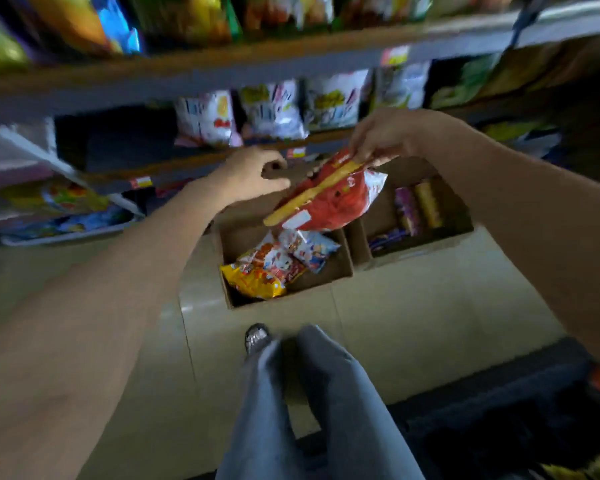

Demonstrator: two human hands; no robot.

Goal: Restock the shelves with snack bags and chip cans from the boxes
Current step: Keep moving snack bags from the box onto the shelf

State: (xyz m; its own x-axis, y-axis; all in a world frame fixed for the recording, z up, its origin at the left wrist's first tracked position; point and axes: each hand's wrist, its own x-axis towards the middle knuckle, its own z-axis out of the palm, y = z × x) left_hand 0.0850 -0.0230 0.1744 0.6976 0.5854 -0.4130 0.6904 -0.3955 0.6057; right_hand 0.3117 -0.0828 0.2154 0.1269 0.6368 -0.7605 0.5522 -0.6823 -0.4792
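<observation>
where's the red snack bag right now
The red snack bag hangs mid-frame in the head view, pinched at its top by the right hand, above the left cardboard box, with the left hand beside it.

Glossy beige tile floor (pixel 413 306); dim light; dark mat (pixel 499 410) lower right.

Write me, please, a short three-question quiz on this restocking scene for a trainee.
1. True or false: the right hand pinches the red bag by its top edge.
2. Which box holds the cans? A) left box B) right box
3. Fill in: the left hand holds ___.

Key: 1 true; 2 B; 3 nothing.
</observation>
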